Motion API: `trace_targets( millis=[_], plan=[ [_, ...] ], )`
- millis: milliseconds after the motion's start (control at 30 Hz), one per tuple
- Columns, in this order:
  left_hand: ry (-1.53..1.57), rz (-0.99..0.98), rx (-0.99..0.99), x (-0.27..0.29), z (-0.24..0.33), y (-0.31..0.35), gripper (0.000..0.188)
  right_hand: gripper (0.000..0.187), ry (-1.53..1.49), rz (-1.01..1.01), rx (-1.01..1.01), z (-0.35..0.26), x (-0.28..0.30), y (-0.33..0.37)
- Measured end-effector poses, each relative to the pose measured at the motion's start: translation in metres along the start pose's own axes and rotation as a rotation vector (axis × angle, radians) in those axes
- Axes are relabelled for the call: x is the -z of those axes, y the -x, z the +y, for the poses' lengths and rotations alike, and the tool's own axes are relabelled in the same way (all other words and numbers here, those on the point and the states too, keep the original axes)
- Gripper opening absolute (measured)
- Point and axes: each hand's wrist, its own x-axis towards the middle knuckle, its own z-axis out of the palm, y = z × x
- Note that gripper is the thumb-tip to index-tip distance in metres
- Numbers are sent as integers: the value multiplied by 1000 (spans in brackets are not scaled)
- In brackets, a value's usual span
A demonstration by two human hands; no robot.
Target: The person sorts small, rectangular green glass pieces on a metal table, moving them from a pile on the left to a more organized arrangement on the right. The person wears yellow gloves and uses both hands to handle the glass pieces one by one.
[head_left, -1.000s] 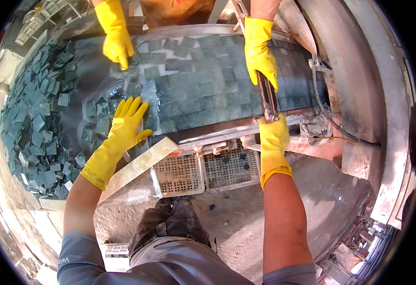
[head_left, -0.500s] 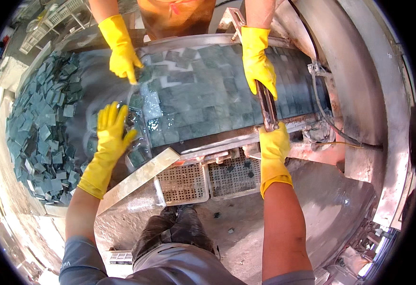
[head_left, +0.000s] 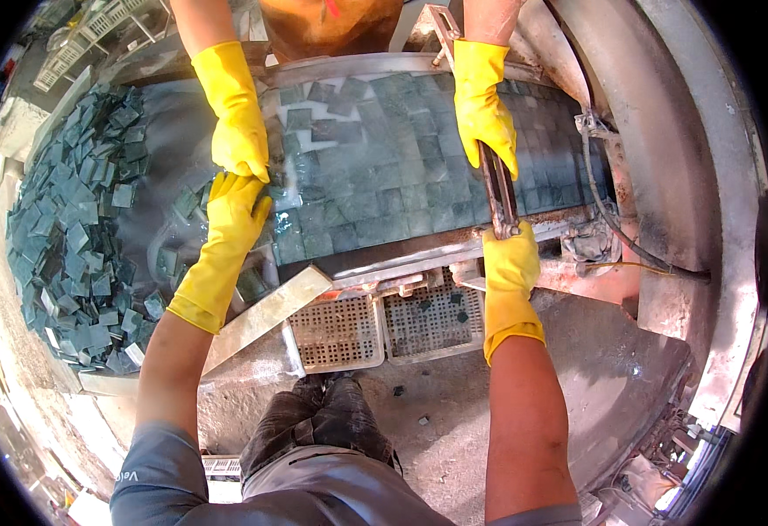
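Note:
My left hand (head_left: 233, 219), in a yellow rubber glove, reaches over the wet belt by the left edge of the laid tiles. Its fingers are stretched out with the thumb apart, and the fingertips meet a co-worker's gloved hand (head_left: 242, 145). My right hand (head_left: 511, 259), also gloved, is closed round the near end of a rusty metal bar (head_left: 496, 188) lying across the tiles. Another gloved hand of the co-worker (head_left: 487, 123) holds that bar farther along. Square grey-green stone tiles (head_left: 384, 188) lie in close rows, with whitish gaps near the far left corner.
A heap of loose tiles (head_left: 81, 254) is at the left. A pale board (head_left: 270, 317) slants across the near edge. Below stand two perforated crates (head_left: 336, 335), one with a few tile pieces. A hose (head_left: 596, 206) hangs beside large machine housing (head_left: 647, 131) at the right.
My left hand has moved right and away from me, up to the co-worker's hand. The laid tiles have shifted slightly right. My right hand stays on the bar.

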Motion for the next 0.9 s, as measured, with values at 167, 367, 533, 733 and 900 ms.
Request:
trace_targets(
  millis=[167, 367, 533, 733, 900],
  plan=[
    [25, -71, -131, 5, 2, -5, 25, 54, -9, -11, 1, 2, -1, 0],
    [-48, -220, -159, 39, -2, 17, 46, 55, -12, -50, -9, -1, 7, -2],
    [-95, -220, -159, 51, -19, 36, 46, 55, -39, -81, -10, 5, -4, -5],
    [-7, -209, -3, 45, -4, 30, 44, 48, -80, -58, 7, 0, 4, 1],
    [-41, -306, -142, 36, 0, 21, 39, 49, -76, -37, 23, 0, 8, -1]
  ],
)
